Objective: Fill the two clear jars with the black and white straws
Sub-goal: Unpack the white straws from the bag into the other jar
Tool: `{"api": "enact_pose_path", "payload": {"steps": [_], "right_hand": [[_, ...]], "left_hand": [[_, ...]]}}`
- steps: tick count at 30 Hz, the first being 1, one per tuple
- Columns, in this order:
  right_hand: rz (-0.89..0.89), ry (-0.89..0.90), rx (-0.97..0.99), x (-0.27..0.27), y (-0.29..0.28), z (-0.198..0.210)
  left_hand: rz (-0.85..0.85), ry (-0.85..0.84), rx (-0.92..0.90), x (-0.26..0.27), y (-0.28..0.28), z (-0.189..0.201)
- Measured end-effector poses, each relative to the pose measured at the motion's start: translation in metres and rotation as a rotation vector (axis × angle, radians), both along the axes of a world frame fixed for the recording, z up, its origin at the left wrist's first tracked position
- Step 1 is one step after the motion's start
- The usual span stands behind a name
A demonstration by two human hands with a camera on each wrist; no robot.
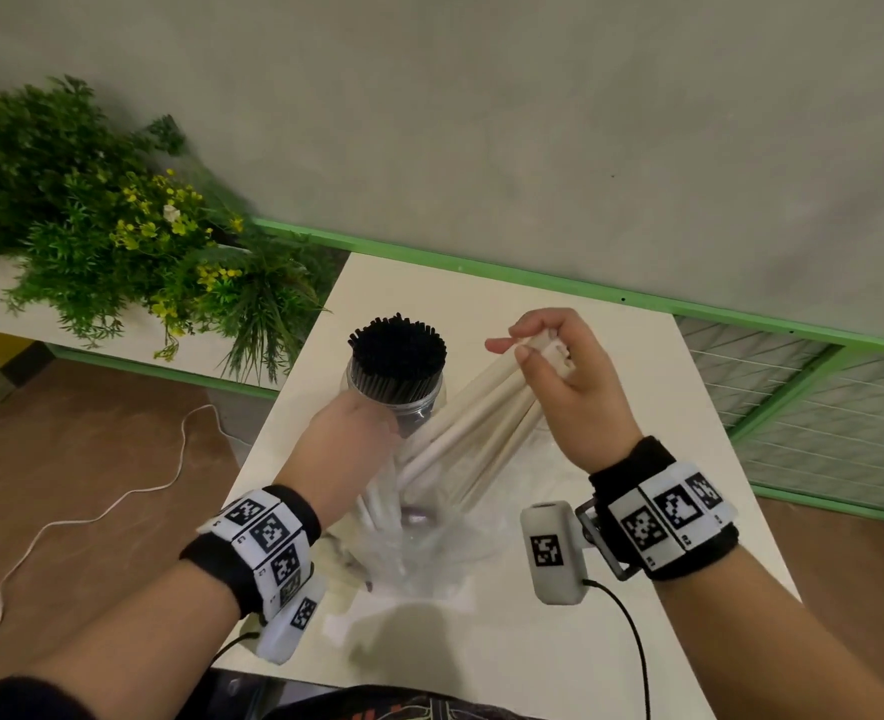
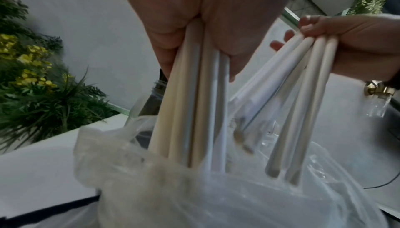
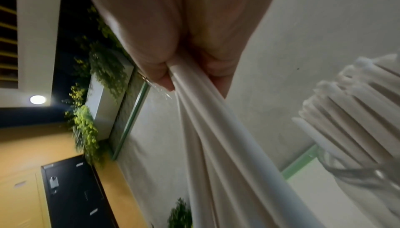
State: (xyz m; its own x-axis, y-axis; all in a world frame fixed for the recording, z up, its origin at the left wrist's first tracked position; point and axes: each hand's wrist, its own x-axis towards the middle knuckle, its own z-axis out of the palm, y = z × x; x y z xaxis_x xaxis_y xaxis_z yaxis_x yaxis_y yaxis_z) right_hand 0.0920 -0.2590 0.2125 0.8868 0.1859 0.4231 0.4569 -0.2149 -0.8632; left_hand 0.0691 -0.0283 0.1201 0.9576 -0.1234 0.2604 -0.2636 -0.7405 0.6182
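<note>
The right hand (image 1: pixel 567 376) grips a bunch of white straws (image 1: pixel 481 413); the left hand (image 1: pixel 346 449) holds more over the plastic bag (image 1: pixel 429 553) mid-surface. Best to square the ends before dropping them into the second jar (image 3: pixel 368 180); the far jar (image 1: pixel 403 397) is packed with black straws (image 1: pixel 397 350).

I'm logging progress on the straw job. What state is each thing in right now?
Jar of black straws: upright, packed full.
Jar of white straws: already holds many.
Left hand: grips a white straw bunch above the plastic bag.
Right hand: grips another white bunch, tilted.
Plastic bag: open, crumpled.
</note>
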Motion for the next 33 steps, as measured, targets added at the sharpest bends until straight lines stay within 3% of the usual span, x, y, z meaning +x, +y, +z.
{"api": "enact_pose_path", "payload": {"steps": [9, 20, 26, 33], "right_hand": [[-0.247, -0.117, 0.067, 0.024, -0.049, 0.034], [-0.471, -0.324, 0.068, 0.045, -0.067, 0.050], [-0.498, -0.315, -0.049, 0.046, -0.071, 0.025], [-0.389, -0.398, -0.273, 0.048, -0.058, 0.012]], "left_hand": [[-0.015, 0.037, 0.023, 0.007, -0.002, 0.002], [-0.013, 0.036, 0.012, 0.009, -0.001, 0.000], [-0.016, 0.035, 0.015, 0.009, 0.001, -0.001], [-0.008, 0.047, 0.024, 0.010, 0.001, -0.003]]}}
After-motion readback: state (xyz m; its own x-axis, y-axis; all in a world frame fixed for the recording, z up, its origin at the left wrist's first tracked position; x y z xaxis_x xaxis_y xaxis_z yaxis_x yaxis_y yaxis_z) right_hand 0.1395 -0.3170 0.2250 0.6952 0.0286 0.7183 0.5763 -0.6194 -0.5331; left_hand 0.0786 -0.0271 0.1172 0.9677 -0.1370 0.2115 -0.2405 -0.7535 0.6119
